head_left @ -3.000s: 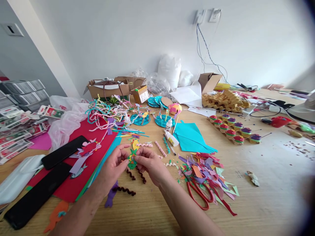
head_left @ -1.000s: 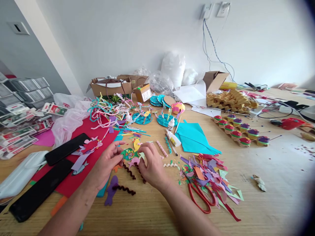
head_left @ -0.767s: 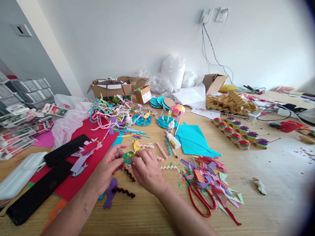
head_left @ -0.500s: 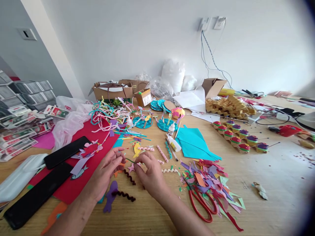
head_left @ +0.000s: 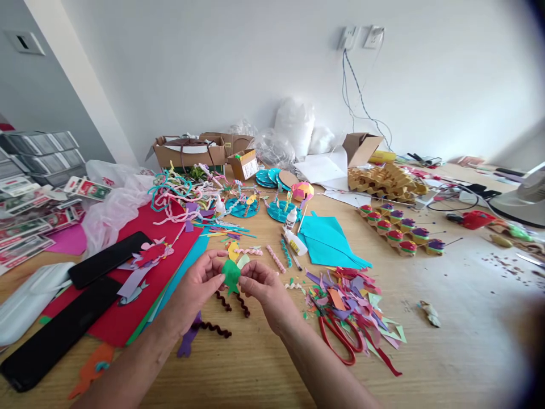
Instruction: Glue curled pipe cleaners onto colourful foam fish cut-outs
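Observation:
Between my two hands is a small green paper cutout (head_left: pixel 231 276), shaped much like a fish, with its flat face turned toward me. My left hand (head_left: pixel 203 278) pinches its left edge, and my right hand (head_left: pixel 260 284) grips its right edge. A pale green paper piece (head_left: pixel 243 261) shows just behind it, by my right fingertips. Below my hands lie dark brown twisted pipe cleaners (head_left: pixel 243 307) and a purple paper fish (head_left: pixel 189 336) with another brown twist on it. Beyond my fingers rests a yellow paper cutout (head_left: pixel 233 251) beside a pink twist (head_left: pixel 250 251).
Red-handled scissors (head_left: pixel 340 341) lie against a heap of paper scraps (head_left: pixel 353 301) on the right. Glue bottles (head_left: pixel 296 243) stand and lie near blue sheets (head_left: pixel 330 241). Black trays (head_left: pixel 63 335) and red paper (head_left: pixel 123 289) are at left; painted egg-carton cups (head_left: pixel 395 230) sit at right.
The green cutout, earlier seen edge-on as a thin strip, now faces me flat. My hands have come closer together around it. The whole view has shifted slightly.

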### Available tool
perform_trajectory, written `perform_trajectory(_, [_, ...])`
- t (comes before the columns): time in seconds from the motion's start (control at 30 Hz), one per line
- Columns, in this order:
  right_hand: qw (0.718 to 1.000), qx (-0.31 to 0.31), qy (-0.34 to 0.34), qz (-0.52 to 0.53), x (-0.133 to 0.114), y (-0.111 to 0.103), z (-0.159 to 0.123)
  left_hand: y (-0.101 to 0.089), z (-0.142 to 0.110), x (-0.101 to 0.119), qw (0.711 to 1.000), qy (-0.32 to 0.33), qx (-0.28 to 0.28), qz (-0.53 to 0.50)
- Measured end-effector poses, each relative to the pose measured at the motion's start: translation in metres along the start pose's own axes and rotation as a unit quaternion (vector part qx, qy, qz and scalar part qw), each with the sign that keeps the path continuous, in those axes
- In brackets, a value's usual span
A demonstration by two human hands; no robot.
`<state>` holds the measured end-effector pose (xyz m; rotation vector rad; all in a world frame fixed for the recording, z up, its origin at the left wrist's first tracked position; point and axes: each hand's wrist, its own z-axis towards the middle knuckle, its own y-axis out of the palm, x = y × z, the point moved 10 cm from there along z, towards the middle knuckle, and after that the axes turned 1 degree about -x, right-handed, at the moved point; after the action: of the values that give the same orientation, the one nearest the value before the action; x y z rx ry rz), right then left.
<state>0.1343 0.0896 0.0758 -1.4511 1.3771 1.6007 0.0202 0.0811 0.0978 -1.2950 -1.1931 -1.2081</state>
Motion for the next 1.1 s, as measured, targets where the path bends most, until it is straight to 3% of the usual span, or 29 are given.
perform_trajectory(0.2, [0.990, 0.024, -0.061, -0.128, -0.017, -0.012, -0.002, 0.009, -0.003, -0.006, 0.999, -0.015, -0.037, 0.028])
perform_trajectory(0.4, [0.988, -0.010, -0.036, -0.153, -0.005, -0.013, -0.019, 0.030, -0.012, -0.022, 0.995, -0.029, -0.089, 0.026])
perform_trajectory(0.67, [0.963, 0.054, -0.008, -0.265, 0.018, -0.041, -0.046, 0.047, -0.030, -0.040, 0.991, 0.011, -0.106, 0.079])
perform_trajectory(0.87, [0.969, 0.028, 0.077, -0.232, 0.057, -0.042, -0.057, 0.037, -0.046, -0.052, 0.990, -0.010, -0.102, 0.100])
perform_trajectory(1.0, [0.949, 0.043, 0.086, -0.299, 0.067, -0.044, -0.060, 0.024, -0.051, -0.052, 0.989, 0.001, -0.097, 0.108])
perform_trajectory(1.1, [0.931, 0.065, 0.089, -0.347, 0.071, -0.047, -0.061, 0.024, -0.057, -0.049, 0.977, 0.032, -0.105, 0.181])
